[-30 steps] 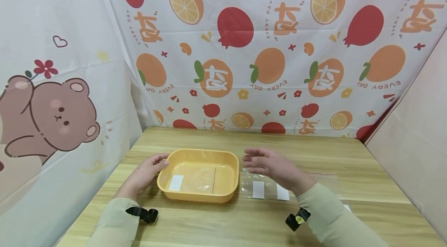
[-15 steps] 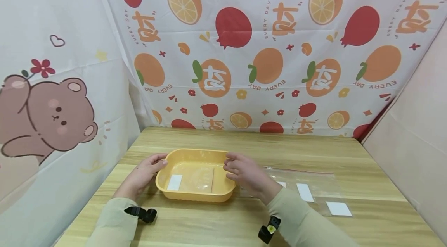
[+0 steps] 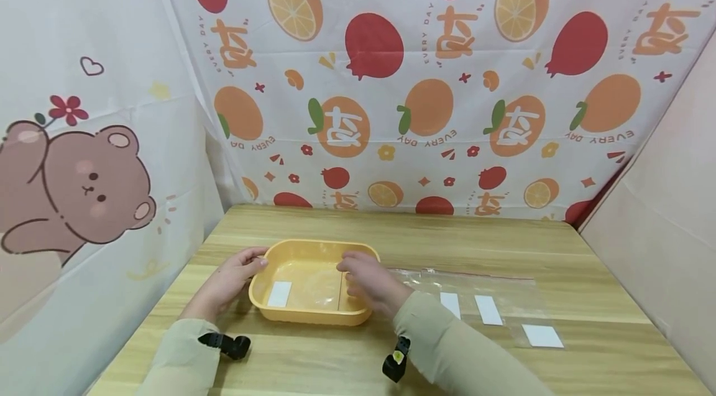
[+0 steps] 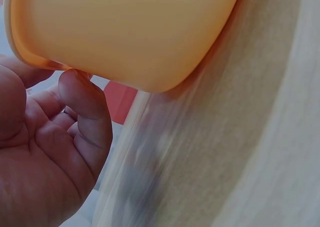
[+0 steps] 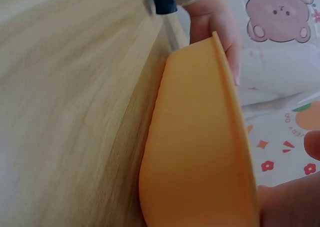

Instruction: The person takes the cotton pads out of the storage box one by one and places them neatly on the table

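Observation:
A yellow plastic tray [image 3: 313,316] with rounded corners sits on the wooden table. My left hand [image 3: 232,278] grips its left rim; the left wrist view shows the thumb [image 4: 85,107] against the tray's wall [image 4: 140,32]. Inside the tray lies a transparent zip bag [image 3: 313,284] with a white label [image 3: 279,294] at its left end. My right hand [image 3: 375,283] reaches over the tray's right side, its fingers above the zip end of that bag. In the right wrist view, part of the right hand [image 5: 292,202] appears beyond the tray's rim.
Several transparent zip bags [image 3: 506,287] lie overlapping to the right of the tray. White labels [image 3: 488,310] show on them, the rightmost label [image 3: 542,336] nearest the front. A fruit-printed cloth [image 3: 431,153] hangs behind the table [image 3: 604,296], and a bear-printed cloth stands at left.
My right hand has moved left, from above the bags on the table to over the right part of the tray. The left hand keeps its hold on the rim.

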Demonstrator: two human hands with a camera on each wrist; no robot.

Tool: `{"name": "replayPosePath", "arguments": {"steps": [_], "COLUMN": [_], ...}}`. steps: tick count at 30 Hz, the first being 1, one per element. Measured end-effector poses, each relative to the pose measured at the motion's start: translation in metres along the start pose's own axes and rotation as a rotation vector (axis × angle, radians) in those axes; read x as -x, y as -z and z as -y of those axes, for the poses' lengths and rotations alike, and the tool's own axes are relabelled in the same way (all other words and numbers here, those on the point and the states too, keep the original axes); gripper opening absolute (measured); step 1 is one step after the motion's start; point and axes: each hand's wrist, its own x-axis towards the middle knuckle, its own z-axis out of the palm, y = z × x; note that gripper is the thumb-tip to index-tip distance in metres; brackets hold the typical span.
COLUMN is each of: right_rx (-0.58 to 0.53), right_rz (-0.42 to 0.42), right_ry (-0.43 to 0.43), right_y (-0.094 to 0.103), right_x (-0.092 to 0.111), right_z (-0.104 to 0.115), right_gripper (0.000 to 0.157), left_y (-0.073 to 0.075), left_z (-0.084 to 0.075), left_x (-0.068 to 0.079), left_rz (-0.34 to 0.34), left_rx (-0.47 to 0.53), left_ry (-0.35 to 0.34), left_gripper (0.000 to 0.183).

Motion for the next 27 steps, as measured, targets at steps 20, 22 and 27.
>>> {"name": "replayPosePath", "arguments": {"steps": [20,22,27], "right_rx": [0.113,0.097,0.105], "right_rz": [-0.107,-0.109,-0.12], "right_ry": [-0.053,-0.049,-0.052], "right_y": [-0.005,-0.005,-0.007], "right_x": [-0.025,-0.026,-0.029], "right_z": [-0.004,-0.005,-0.008], "right_gripper": [0.066,0.065,0.063], "left_y": [0.002,0.002,0.002], "left_z": [0.003,0.003,0.002], "left_x": [-0.003,-0.003,-0.003], "left_rz": [0.014,0.012,0.008], "left_rx": [-0.003,-0.007,-0.017], "left_ry": [0.001,0.001,-0.003], "left_gripper": [0.057,0.057,0.057]}}
